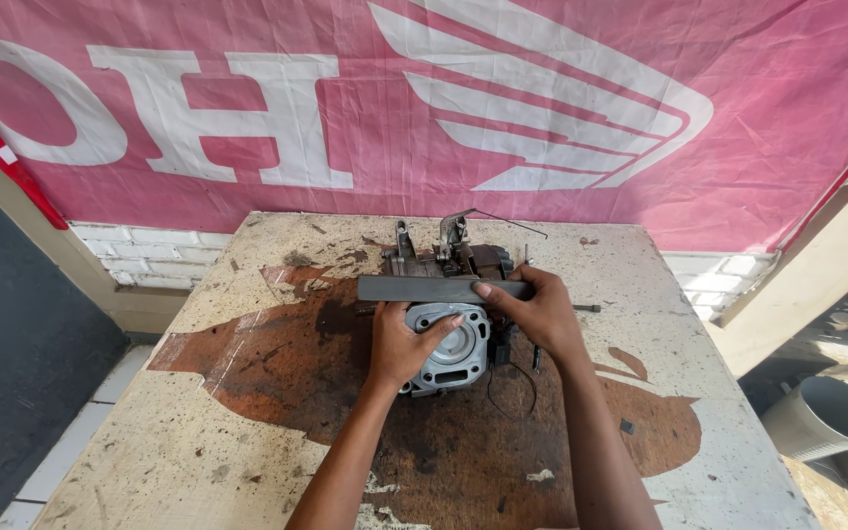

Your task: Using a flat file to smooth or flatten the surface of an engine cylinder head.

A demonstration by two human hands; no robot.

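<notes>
Grey metal cylinder block [449,348] sits mid-bench on the stained worktable [198,432], against the engine case [444,260] behind it. Left hand [399,344] cups the cylinder's left side, fingers curled over its rim, apparently steadying it. Right hand [540,312] pinches a dark flat bar [434,289] laid across the cylinder's top edge.

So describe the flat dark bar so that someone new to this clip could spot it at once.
On the stained worktable below the pink banner sits a small engine. The dark bar lies across its top, pinned by the right hand. It is the only long, straight, flat piece there.
</notes>
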